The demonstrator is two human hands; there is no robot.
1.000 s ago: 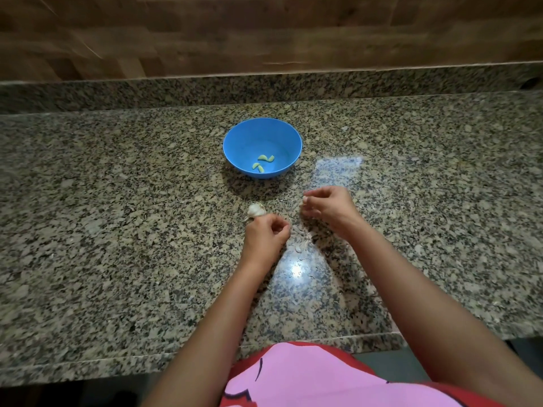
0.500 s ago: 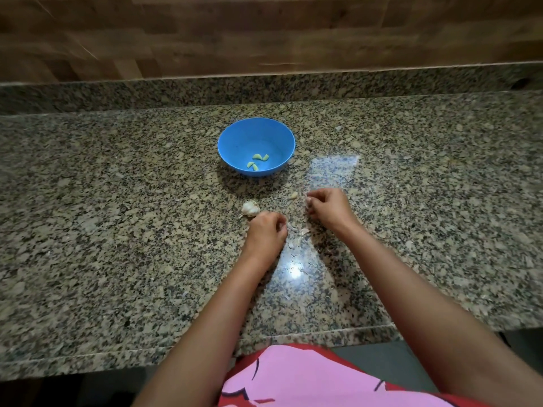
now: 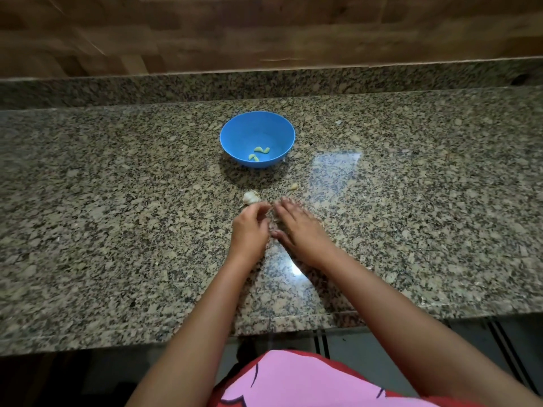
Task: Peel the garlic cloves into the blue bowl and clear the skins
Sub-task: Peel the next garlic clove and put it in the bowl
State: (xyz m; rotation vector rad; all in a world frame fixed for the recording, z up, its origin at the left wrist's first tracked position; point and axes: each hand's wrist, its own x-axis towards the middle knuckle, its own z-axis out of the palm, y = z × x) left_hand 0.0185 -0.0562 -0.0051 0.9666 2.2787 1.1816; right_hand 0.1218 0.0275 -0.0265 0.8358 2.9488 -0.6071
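Observation:
The blue bowl (image 3: 235,133) stands on the granite counter beyond my hands, with a few peeled garlic cloves (image 3: 259,153) in its bottom. A partly broken garlic bulb (image 3: 251,197) lies just past my left hand (image 3: 249,229), whose fingers are curled; what is inside them is hidden. My right hand (image 3: 299,229) lies flat with fingers spread, touching the left hand, over thin garlic skins (image 3: 271,220) scattered between them. One loose unpeeled clove (image 3: 293,187) sits between the right hand and the bowl.
The speckled granite counter (image 3: 117,230) runs wide to both sides, with a raised granite ledge (image 3: 176,86) and a wooden wall behind. Its front edge (image 3: 176,339) is close to my body. A bright light reflection shines near my wrists.
My right hand has opened flat and slid left across the skins until it meets the left hand. The left hand has stayed by the bulb.

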